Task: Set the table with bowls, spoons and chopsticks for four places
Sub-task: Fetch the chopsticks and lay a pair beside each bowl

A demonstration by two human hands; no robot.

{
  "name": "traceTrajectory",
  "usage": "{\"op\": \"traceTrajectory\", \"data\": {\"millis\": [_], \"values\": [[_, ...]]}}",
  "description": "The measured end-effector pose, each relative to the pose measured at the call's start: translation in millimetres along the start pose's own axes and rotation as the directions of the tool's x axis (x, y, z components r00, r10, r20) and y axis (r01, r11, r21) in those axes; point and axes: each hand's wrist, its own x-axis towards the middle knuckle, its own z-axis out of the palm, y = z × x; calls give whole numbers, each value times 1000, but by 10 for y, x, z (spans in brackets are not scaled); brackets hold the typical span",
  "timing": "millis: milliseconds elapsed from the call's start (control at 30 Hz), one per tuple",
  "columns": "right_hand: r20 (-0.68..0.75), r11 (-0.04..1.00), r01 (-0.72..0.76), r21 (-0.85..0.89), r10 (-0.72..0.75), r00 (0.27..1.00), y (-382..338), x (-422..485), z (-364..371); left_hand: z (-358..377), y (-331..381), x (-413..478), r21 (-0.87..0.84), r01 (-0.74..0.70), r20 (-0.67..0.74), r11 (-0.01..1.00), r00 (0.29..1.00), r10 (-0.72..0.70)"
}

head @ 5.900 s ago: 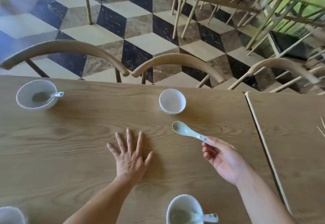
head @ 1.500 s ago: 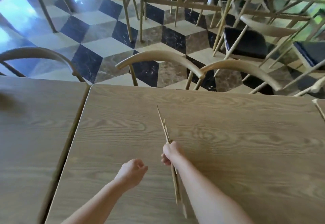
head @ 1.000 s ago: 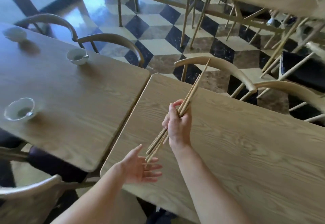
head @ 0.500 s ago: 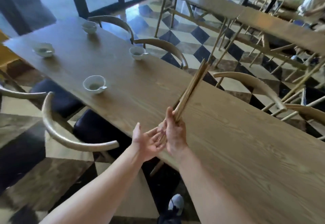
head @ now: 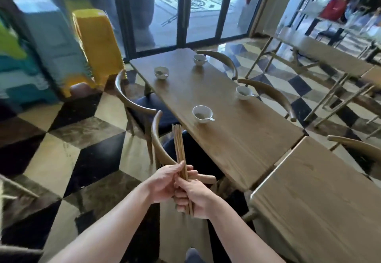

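Chopsticks [head: 179, 151]: bundle of plain wooden sticks, held nearly upright off the edge of the desk [head: 237, 139], tips level at the top; gripped low by the right hand [head: 194, 197], with the left hand [head: 167, 182] closed around the middle.

Bowls: four, white, small, upright on the desk.
- Nearest bowl [head: 202, 114], spoon handle over its right rim.
- Right-side bowl [head: 244, 92], spoon handle pointing right.
- Far left bowl [head: 161, 72], spoon inside.
- Far right bowl [head: 199, 59], contents unclear.

both hands gripping chopsticks [head: 179, 145], four bowls
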Motion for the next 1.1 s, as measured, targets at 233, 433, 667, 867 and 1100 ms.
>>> {"op": "traceTrajectory", "data": {"millis": [233, 433, 667, 867, 1100], "values": [[99, 937, -91, -336, 131, 986, -415, 388, 230, -462, 340, 116, 82, -55, -227, 995, 971, 72], [-137, 841, -21, -540, -64, 988, -870, 966, 194, -622, 775, 674, 128, -104, -327, 986, 934, 141], [-201, 950, -16, -313, -50, 978, -1521, 1717, -232, -593, 1568, 1581, 156, -30, -297, 987, 952, 76], [-327, 996, 19, -87, -47, 944, -1924, 2052, -612, -524, 1943, 2309, 99, 60, -230, 993, 972, -35], [-486, 987, 109, 117, -39, 873, -2059, 1969, -984, -282, 2084, 2875, 179, 133, -49, 975, 991, -126]]}}
